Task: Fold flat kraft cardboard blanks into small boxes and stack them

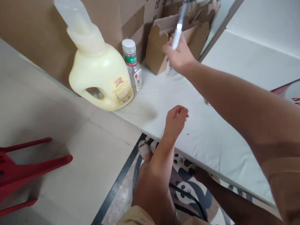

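My right hand is raised at the upper middle, fingers wrapped round a slim white-handled tool. The tool slants upward past a bright collar to a narrow, blade-like grey end, blurred so its kind is unclear. In front of it stands an open brown cardboard carton with wavy-cut edges. My left hand is lower down, just over the white-covered table, its fingers curled into a loose fist with nothing visible in them.
A large pale yellow jug with a handle stands at the table's left edge. Beside it is a clear plastic bottle with a white cap. Behind them rises a big cardboard box. A red stool lies at lower left.
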{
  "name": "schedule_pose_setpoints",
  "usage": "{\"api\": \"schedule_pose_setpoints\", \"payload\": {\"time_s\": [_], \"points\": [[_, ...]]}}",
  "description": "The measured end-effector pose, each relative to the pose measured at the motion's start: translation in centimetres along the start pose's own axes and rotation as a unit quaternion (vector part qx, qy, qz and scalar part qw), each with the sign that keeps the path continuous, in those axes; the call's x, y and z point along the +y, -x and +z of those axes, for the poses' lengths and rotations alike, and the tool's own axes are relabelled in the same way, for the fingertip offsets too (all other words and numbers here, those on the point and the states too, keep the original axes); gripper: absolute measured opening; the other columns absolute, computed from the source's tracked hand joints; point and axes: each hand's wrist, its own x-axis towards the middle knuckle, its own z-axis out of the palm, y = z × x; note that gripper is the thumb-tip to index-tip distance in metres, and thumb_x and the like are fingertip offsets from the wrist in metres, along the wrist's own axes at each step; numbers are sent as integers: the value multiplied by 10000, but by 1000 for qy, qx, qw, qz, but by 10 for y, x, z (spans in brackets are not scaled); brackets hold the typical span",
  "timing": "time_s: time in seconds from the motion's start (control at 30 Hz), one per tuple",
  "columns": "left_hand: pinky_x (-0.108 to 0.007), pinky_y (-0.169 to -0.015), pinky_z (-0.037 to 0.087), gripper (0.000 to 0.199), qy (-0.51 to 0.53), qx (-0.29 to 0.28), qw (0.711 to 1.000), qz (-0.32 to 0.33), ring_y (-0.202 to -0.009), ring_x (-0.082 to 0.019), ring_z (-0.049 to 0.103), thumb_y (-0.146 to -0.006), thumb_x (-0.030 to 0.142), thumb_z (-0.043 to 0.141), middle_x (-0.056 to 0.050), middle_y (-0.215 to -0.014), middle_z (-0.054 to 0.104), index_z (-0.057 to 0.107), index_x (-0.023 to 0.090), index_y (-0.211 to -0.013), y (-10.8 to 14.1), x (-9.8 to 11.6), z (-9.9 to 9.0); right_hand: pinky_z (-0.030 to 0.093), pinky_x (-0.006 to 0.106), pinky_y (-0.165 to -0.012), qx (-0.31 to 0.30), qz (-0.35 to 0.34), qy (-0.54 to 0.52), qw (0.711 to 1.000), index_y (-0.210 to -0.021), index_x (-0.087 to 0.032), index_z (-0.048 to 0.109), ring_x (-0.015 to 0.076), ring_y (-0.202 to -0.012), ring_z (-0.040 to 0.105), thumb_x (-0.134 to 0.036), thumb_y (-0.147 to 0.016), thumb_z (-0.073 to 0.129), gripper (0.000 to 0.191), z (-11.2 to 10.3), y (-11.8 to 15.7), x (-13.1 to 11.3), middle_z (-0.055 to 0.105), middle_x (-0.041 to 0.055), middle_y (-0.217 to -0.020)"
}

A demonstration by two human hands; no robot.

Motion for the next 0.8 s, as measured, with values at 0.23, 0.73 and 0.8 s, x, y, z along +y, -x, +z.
{"api": "schedule_pose_setpoints", "payload": {"time_s": [0.23, 0.73, 0.8], "points": [[-272, -622, 397, 193, -18, 4, 999, 34, -608, -115, 504, -847, 187, 572, 15, -625, 579, 584, 203, -655, -4, -3, -1, 332, 522, -1245, 53, 4, 161, 985, -1085, -133, 593, 309, -1372, 549, -362, -991, 567, 249, 8, -15, -15, 583, 91, -1308], [-352, -915, 475, 243, -33, 309, 847, 431, -984, -180, 599, -975, 470, 549, -23, -987, 626, 615, 238, -947, -7, -14, -9, 556, 383, -690, 246, -81, 42, 965, -759, -242, 679, 198, -707, 681, -426, -962, 575, 293, -119, 262, 84, 704, 33, -790], [-380, -992, 490, 361, -45, 185, 880, 435, -1138, -214, 622, -971, 582, 550, -40, -1149, 671, 656, 260, -1095, -8, -18, -2, 548, 464, -824, 305, -129, 84, 940, -734, -266, 643, 257, -909, 723, -377, -948, 597, 246, -128, 320, 106, 726, 56, -877]]}}
